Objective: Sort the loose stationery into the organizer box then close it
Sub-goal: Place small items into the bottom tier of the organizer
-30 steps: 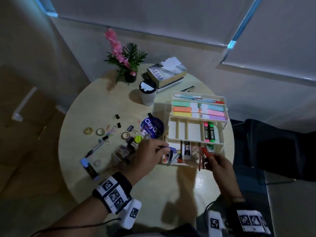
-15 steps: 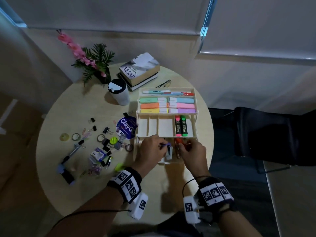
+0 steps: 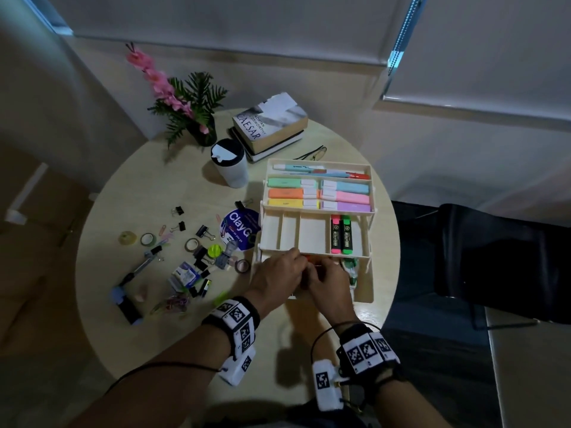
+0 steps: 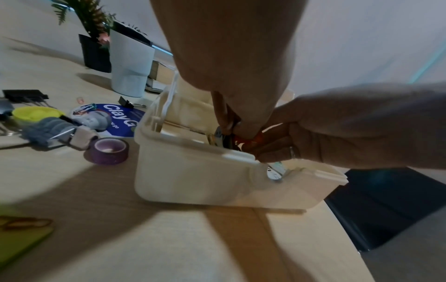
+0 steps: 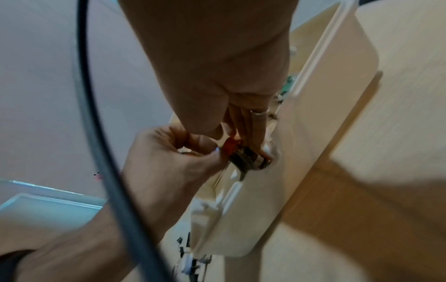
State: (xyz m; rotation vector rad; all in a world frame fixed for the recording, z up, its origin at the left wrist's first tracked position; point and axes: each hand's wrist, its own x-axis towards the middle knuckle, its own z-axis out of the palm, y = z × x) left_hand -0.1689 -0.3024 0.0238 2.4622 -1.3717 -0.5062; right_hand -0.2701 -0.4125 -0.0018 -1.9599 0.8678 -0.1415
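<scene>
Near the front edge of the round table [image 3: 173, 344], the left hand [image 3: 278, 278] and the right hand [image 3: 329, 281] are meeting side by side over the bottom part of the cream organizer box [image 3: 361, 291]. Both hands are pinching a small orange-topped thing [image 5: 230, 147] just inside the box's front wall. The box is standing open toward the table's right edge. Clips and tape rolls [image 3: 191, 244] are lying loose by the left edge. Books [image 3: 272, 125] are sitting at the far edge.
</scene>
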